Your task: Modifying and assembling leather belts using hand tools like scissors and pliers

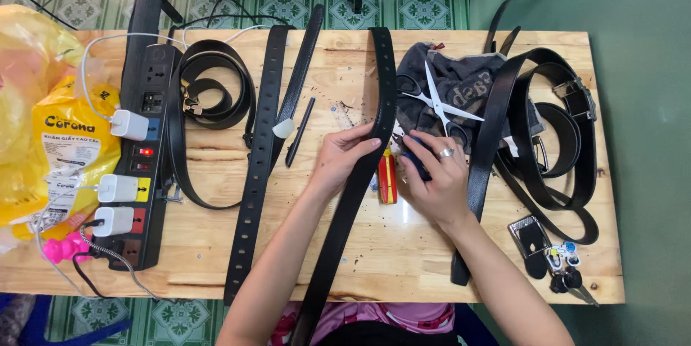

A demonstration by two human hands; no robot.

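A long black belt (381,94) runs from the table's far edge down the middle toward me. My left hand (338,159) grips it near its middle, fingers curled over its edge. My right hand (435,180), with a ring on one finger, holds a small dark blue tool (416,153) against the belt's right side. A red and yellow object (387,177) lies on the table between my hands. Scissors (439,101) rest on a grey cloth (461,83) just beyond my right hand.
Other black belts lie flat (260,151) and coiled (216,90) to the left, more piled (554,137) at right. A black power strip (144,137) with white chargers sits at left beside yellow bags (43,115). A black pen (299,133), a buckle (529,234) and keys (565,267) lie on the wooden table (403,245).
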